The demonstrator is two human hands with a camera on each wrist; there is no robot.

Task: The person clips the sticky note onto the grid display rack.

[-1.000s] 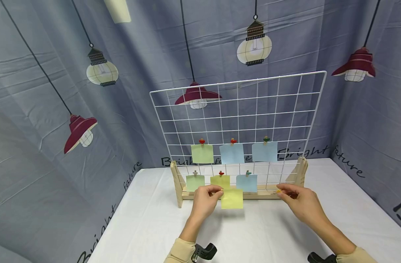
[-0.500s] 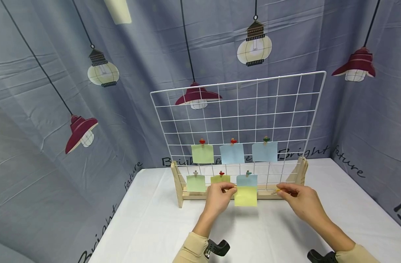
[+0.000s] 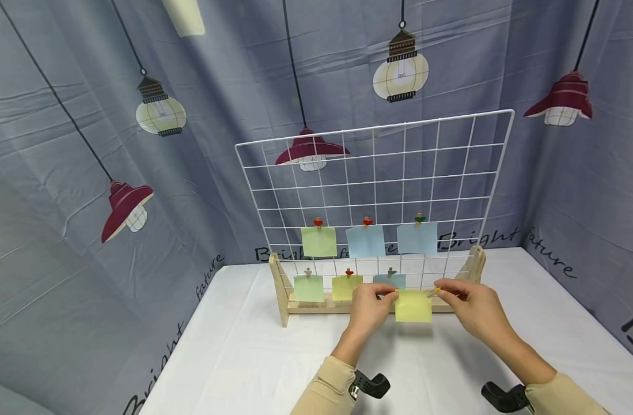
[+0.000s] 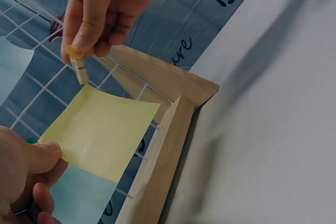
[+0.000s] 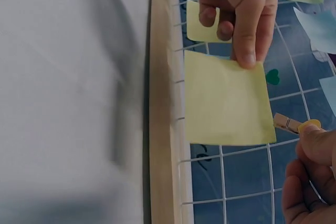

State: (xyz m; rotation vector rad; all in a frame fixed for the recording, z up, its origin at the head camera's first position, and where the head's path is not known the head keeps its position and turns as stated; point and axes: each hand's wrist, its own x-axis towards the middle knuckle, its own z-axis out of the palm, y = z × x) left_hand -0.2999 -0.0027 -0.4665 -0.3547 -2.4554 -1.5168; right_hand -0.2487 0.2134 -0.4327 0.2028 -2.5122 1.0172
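Note:
My left hand (image 3: 370, 308) pinches a yellow sticky note (image 3: 413, 306) by its upper left corner, in front of the white wire grid (image 3: 375, 184). In my right hand (image 3: 472, 305) a small wooden clothespin (image 5: 286, 123) with a yellow heart is pinched by its end. The clothespin's tip is right at the note's upper right corner in the right wrist view. In the left wrist view the yellow note (image 4: 102, 132) overlaps a blue note (image 4: 81, 195) behind it. That blue note, the right one of the lower row, is partly hidden by my left hand and the yellow note.
Three clipped notes form the upper row: one green note (image 3: 318, 241) and two blue notes. Below hang another green note (image 3: 308, 288) and a yellow note (image 3: 345, 287). The grid stands in a wooden base (image 3: 316, 306) on a white-covered table (image 3: 243, 357). Grey-blue printed curtain (image 3: 202, 202) surrounds it.
My left hand has carried the yellow note to the right, from in front of the lower notes to the clothespin. My right hand has stayed nearly in place with the clothespin.

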